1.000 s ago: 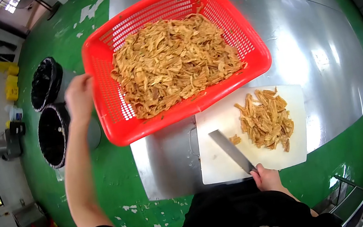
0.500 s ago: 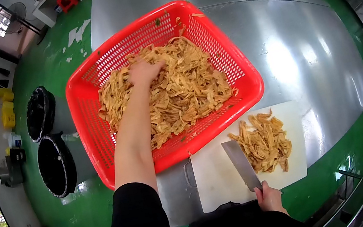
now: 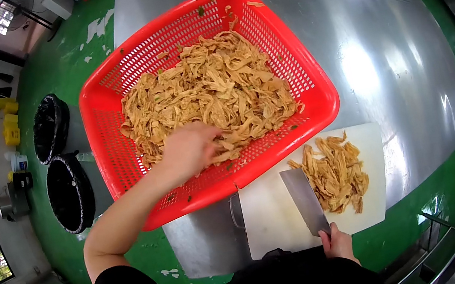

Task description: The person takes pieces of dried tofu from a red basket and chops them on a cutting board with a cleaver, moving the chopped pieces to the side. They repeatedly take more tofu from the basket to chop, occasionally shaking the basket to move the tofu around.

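At the centre of the frame, the left hand [image 3: 192, 148] reaches into the red basket [image 3: 326, 97], its bent fingers at the near edge of the heap of tan strips [image 3: 209, 87]; whether they grip any cannot be told. At lower right, the right hand [image 3: 338, 243] is wrapped round the handle of a cleaver [image 3: 306, 201], its blade over the white cutting board [image 3: 271, 216], just beside a smaller pile of strips [image 3: 340, 174].

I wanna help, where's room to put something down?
The shiny table is bare right of the red basket and beyond the white board. Left of the knife, the board is bare. Crowded: the basket, the left hand among its strips, and the board's pile.
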Demonstrator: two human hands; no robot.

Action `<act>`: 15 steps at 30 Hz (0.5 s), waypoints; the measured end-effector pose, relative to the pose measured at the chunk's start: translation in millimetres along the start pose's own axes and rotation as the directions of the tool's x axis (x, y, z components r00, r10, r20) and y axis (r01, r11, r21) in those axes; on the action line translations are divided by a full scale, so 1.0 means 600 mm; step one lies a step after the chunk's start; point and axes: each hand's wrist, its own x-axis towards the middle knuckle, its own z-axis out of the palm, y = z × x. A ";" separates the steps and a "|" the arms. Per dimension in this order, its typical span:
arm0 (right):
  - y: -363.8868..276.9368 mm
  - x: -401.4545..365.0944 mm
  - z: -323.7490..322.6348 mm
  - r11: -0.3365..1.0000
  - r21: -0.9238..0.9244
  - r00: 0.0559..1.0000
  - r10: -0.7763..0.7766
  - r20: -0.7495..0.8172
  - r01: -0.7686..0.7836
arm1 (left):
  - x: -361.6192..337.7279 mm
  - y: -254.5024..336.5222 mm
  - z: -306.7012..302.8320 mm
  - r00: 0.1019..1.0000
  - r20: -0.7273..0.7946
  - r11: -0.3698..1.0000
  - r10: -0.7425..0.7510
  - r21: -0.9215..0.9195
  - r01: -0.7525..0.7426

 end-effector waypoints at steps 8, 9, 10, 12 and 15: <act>-0.002 0.002 -0.003 1.000 0.015 1.000 0.000 0.007 0.000 | 0.098 -0.055 0.012 0.984 -0.074 0.974 -0.163 0.150 0.172; -0.005 0.004 -0.007 1.000 0.022 1.000 0.009 0.017 -0.009 | 0.108 -0.041 0.018 0.987 -0.096 0.967 -0.132 0.205 0.149; -0.007 0.001 -0.009 0.999 0.030 1.000 0.017 0.026 -0.017 | 0.119 -0.019 0.014 0.988 -0.116 0.957 -0.099 0.262 0.127; -0.004 0.000 -0.005 1.000 0.025 1.000 -0.005 0.001 0.005 | 0.147 -0.005 0.016 0.985 -0.173 0.914 0.016 0.401 0.055; -0.005 -0.001 -0.005 0.999 0.033 1.000 -0.003 0.011 0.003 | 0.189 -0.007 0.023 0.940 -0.182 0.776 0.289 0.619 -0.118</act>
